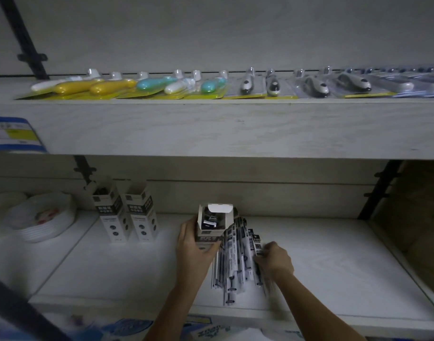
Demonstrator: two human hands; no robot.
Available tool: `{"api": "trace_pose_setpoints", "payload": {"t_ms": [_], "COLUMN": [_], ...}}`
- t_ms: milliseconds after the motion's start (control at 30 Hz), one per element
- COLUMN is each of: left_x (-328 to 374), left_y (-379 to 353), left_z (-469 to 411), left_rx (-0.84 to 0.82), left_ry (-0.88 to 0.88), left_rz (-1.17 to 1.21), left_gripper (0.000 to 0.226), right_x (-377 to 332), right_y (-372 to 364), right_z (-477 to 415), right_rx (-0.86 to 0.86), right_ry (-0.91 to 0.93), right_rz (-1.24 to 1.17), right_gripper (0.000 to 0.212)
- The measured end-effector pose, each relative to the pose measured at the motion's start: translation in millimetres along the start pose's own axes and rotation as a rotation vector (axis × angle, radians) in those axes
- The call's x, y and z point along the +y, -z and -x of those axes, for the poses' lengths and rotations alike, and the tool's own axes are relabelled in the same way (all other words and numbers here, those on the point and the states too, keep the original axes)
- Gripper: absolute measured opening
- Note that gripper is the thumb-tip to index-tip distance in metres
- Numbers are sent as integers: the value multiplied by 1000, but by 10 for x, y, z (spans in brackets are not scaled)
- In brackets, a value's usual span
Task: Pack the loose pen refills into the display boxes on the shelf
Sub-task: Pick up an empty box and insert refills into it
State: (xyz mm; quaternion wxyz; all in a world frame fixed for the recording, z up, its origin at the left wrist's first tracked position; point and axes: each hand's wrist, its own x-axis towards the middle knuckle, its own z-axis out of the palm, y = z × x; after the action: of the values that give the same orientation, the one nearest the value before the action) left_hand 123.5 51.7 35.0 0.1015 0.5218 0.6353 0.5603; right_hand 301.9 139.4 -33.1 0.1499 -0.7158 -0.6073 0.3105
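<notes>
Loose refills fan out mid-shelf toward the front edge, just beside the open display box. Left hand wraps the box's lower half. Right hand pinches a packet's header end. Judged: light, slick, bendy; grip near the header.

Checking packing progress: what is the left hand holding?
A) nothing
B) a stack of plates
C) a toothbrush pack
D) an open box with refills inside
D: the left hand curls its fingers round the open box, with refills showing in its top.
</notes>
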Motion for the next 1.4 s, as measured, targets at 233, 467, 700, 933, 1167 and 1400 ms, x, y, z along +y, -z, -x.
{"api": "trace_pose_setpoints", "payload": {"t_ms": [233, 467, 700, 933, 1167, 1400], "left_x": [-9, 45, 29, 76, 106, 171], "left_y": [-25, -82, -133, -205, -283, -311], "left_z": [-5, 8, 4, -3, 2, -6], "left_rx": [-1, -10, -29, -53, -70, -55], "left_ry": [-13, -39, -31, -1, 0, -18], "left_rz": [-25, -23, -18, -28, 14, 38], "left_gripper": [51, 51, 50, 56, 53, 50], "right_x": [27, 132, 161, -409, -734, -824], "right_y": [20, 61, 405, 1304, 1537, 1283], "right_z": [-58, -64, 248, 1280, 1526, 1314], "right_rx": [15, -40, 139, 75, 393, 439], "right_ry": [-5, -50, 55, 532, 976, 1062], "right_rz": [1, -66, -356, -865, -686, -448], "right_gripper": [22, 13, 10, 17, 15, 19]}}
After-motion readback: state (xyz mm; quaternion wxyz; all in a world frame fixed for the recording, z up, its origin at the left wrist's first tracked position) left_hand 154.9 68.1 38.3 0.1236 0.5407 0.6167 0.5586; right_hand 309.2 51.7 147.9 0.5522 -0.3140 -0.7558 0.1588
